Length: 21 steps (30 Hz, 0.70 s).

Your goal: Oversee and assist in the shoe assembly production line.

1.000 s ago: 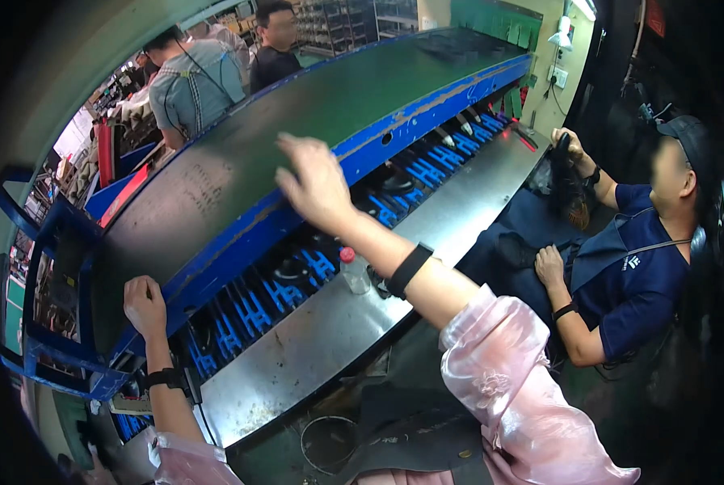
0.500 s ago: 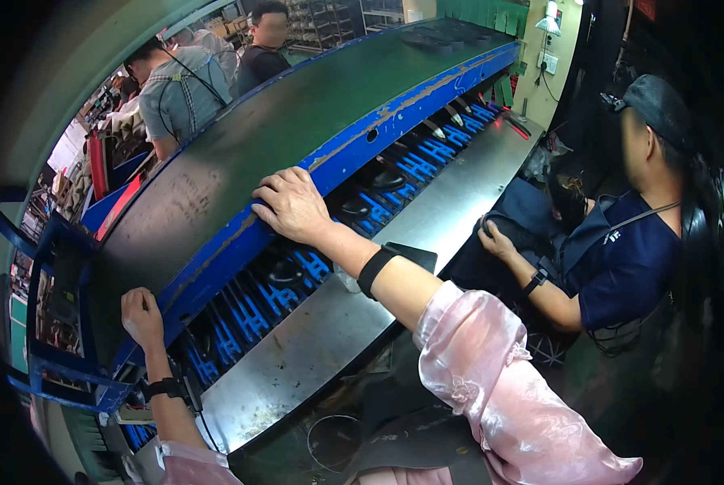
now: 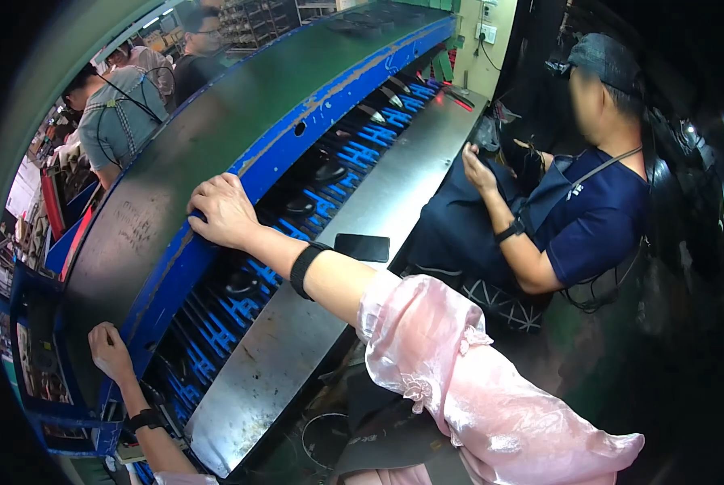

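Observation:
My right hand (image 3: 223,212) is on the blue edge rail (image 3: 285,133) of a long green-topped bench, its fingers bent over the rail. Farther left, my left hand (image 3: 110,352) rests in a loose curl by the near left end of the same bench; nothing shows in it. A dark wristband sits on each wrist. Under the rail, blue slotted holders (image 3: 212,335) run in a row, with dark rounded items (image 3: 330,170) among them. Below my right forearm, a black phone (image 3: 362,247) lies flat on the metal shelf (image 3: 253,380).
A seated co-worker (image 3: 596,194) in a dark shirt and apron is close on the right, one hand raised. Several people (image 3: 124,109) stand beyond the bench. A blue frame (image 3: 51,364) borders its left end. A wall socket (image 3: 486,33) is at the far end.
The view has shifted, so the bench and my hands appear farther left. My hands stay on the bench. The co-worker's hand has risen off the dark cloth. The phone shows more fully.

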Motion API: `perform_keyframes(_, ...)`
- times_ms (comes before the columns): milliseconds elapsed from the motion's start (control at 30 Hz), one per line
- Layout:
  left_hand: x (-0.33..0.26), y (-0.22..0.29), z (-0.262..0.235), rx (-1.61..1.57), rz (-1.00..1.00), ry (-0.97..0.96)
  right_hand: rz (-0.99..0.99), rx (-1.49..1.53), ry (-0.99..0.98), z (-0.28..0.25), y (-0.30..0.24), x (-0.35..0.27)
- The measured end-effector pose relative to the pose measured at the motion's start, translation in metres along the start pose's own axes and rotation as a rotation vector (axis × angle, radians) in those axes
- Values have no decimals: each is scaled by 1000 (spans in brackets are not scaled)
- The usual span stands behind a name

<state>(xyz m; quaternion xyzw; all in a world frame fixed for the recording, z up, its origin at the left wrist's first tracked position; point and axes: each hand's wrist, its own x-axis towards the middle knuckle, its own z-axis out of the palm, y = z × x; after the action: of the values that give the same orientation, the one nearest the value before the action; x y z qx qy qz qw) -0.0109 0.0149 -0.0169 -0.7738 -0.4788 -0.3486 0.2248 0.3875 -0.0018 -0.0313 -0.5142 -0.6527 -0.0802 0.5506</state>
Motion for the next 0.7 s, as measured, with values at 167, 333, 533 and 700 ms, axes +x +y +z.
perform_keyframes(167, -6, -8, 5, 14, -2, 54, 147, -159, 70, 19, -14, 5)
perform_keyframes(333, -4, -2, -1, 23, -13, 28, 137, -268, 77, 24, -16, 14)
perform_keyframes(533, -2, 4, 3, 46, 60, 77, -47, -315, 81, 22, -6, 12)
perform_keyframes(700, -1, 13, 8, 3, 34, 81, -226, -313, -56, 14, 3, 26)
